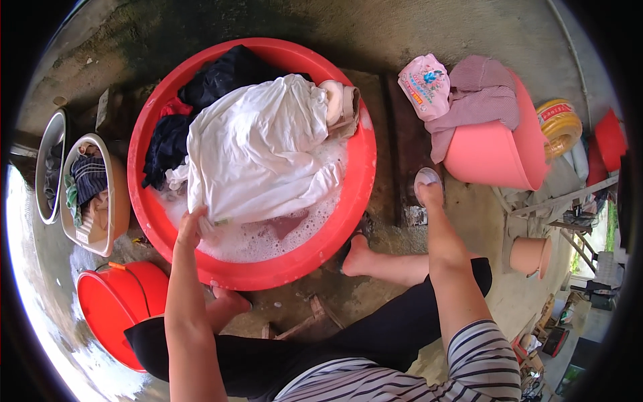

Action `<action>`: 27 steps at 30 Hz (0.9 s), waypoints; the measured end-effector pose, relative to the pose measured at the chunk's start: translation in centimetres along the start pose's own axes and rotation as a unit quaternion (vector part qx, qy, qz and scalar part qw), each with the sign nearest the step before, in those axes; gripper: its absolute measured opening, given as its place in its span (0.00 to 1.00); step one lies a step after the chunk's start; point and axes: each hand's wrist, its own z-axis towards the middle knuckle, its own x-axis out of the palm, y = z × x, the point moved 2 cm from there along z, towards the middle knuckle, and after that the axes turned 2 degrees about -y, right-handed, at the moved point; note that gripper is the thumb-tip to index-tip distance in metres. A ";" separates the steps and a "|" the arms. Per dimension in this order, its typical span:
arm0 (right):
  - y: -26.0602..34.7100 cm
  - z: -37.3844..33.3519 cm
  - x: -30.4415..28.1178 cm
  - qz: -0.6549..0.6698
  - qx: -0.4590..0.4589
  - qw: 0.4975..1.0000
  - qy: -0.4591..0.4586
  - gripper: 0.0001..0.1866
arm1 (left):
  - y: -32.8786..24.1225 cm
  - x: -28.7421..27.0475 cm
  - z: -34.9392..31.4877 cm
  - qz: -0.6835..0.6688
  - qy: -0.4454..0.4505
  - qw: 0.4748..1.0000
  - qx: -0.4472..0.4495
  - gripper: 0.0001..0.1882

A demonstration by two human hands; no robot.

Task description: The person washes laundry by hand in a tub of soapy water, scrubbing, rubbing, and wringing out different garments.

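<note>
In the red tub, on the soapy water: white garment, gripped at its near hem.

Left hand at the tub's near-left rim, fingers curled together, pinching the wet white cloth. Right hand to the right of the tub, well apart from it, closed around a pale rounded object; finger detail too small to tell. Dark clothes behind the garment inside the tub. Pink basin with pink laundry right of the tub; red bucket near-left; pale basins left.
</note>
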 end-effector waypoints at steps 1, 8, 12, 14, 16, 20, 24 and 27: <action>1.8 -1.1 -1.2 0.096 -0.002 0.990 -0.098 0.17 | -0.3 0.0 -0.4 -0.003 0.002 1.000 0.001 0.24; 17.7 -12.0 2.7 0.404 -0.257 0.878 -0.006 0.07 | -2.3 1.8 -4.2 -0.058 0.078 0.994 0.043 0.24; 25.7 -28.7 7.7 0.479 -0.399 0.769 0.145 0.05 | -3.1 2.9 -8.0 0.005 0.072 0.996 0.051 0.26; 27.9 -36.0 8.6 0.494 -0.413 0.738 0.201 0.04 | -4.0 2.5 -10.2 0.098 0.029 0.994 0.043 0.27; 28.9 -40.4 8.9 0.480 -0.455 0.720 0.210 0.05 | -4.7 1.5 -12.1 0.132 0.029 0.989 0.060 0.26; 23.8 -28.8 15.4 -0.044 -0.549 0.832 0.066 0.08 | -9.0 6.4 -18.5 0.081 0.043 0.984 0.150 0.22; 20.2 -23.4 13.9 0.088 -0.355 0.914 0.173 0.11 | -11.0 6.4 -21.2 0.056 0.069 0.988 0.130 0.22; 25.8 -32.7 12.2 0.531 -0.238 0.785 0.214 0.18 | -10.2 8.0 -19.7 -0.006 0.067 0.984 0.164 0.22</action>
